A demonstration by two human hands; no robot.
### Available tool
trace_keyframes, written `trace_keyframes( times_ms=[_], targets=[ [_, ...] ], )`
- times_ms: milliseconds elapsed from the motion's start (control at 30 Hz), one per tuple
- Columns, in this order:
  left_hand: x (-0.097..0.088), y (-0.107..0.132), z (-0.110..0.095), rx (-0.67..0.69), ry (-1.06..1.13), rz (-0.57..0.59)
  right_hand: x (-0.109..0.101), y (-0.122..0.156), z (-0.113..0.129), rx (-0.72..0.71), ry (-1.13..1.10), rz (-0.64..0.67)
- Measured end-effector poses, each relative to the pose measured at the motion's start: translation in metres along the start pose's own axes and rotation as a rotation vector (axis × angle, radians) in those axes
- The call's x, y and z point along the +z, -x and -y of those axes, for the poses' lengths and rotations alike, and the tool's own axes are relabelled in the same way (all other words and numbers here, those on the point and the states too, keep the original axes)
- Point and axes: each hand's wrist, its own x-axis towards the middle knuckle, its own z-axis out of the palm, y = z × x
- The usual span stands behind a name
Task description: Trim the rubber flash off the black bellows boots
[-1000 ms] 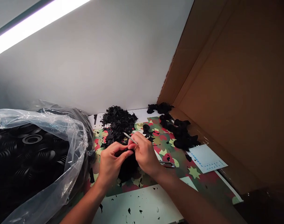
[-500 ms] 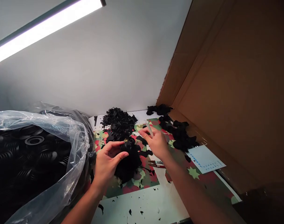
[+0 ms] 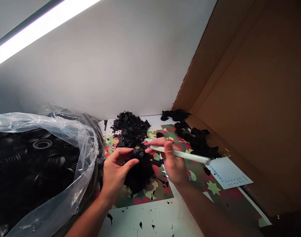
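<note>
My left hand (image 3: 117,169) is closed, with thumb and fingers pinching a ribbed black rubber bellows (image 3: 134,153) above a dark pile of black rubber (image 3: 140,176). My right hand (image 3: 174,161) is wrapped round a slim white pen-like tool (image 3: 185,155), which lies nearly level across the fingers. One end of the tool sticks out to the right. Its other end is near the bellows, and I cannot tell whether they touch.
A clear plastic bag (image 3: 88,144) full of ribbed black rubber parts (image 3: 37,161) stands at left. Shredded black scraps (image 3: 130,126) are heaped at the back, with more black pieces (image 3: 202,141) along the cardboard wall (image 3: 251,98). A printed card (image 3: 231,172) lies on the patterned sheet (image 3: 162,192).
My right hand has turned the white tool from steeply upright to nearly level, and its fingers have come closer to the bellows. My left hand keeps its pinch. The view has shifted slightly.
</note>
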Motion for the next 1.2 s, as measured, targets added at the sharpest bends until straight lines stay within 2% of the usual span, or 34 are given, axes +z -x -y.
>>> trace_keyframes(
  times_ms=[133, 300, 667, 733, 833, 933, 967, 1033, 1067, 1200],
  targets=[
    [-0.001, -0.001, -0.001, -0.031, 0.075, -0.042, 0.008, 0.006, 0.001, -0.005, -0.019, 0.007],
    [-0.004, -0.004, 0.001, -0.036, 0.112, -0.058, 0.016, 0.015, -0.002, -0.07, 0.075, 0.131],
    [-0.002, -0.001, 0.002, -0.01, 0.118, -0.025, 0.015, 0.017, 0.0, -0.155, 0.239, 0.215],
    [-0.002, -0.001, 0.004, 0.024, 0.098, -0.03, 0.019, 0.02, 0.0, -0.206, 0.284, 0.202],
    [-0.001, 0.0, 0.006, 0.077, 0.083, -0.021, 0.025, 0.021, -0.003, -0.372, 0.386, 0.182],
    [-0.001, 0.002, 0.003, 0.101, 0.106, -0.006, 0.021, 0.011, -0.01, -0.476, 0.528, 0.126],
    [-0.002, 0.002, 0.003, 0.107, 0.125, -0.008, 0.017, 0.005, -0.013, -0.442, 0.588, 0.081],
    [-0.003, 0.002, 0.002, 0.099, 0.181, -0.009, 0.005, -0.009, -0.021, -0.274, 0.721, -0.033],
    [-0.004, 0.0, 0.003, 0.077, 0.215, -0.003, -0.001, -0.015, -0.025, -0.145, 0.794, -0.039],
    [-0.005, -0.007, 0.009, -0.087, 0.354, 0.003, -0.021, -0.026, -0.037, 0.01, 0.843, -0.014]
  ],
)
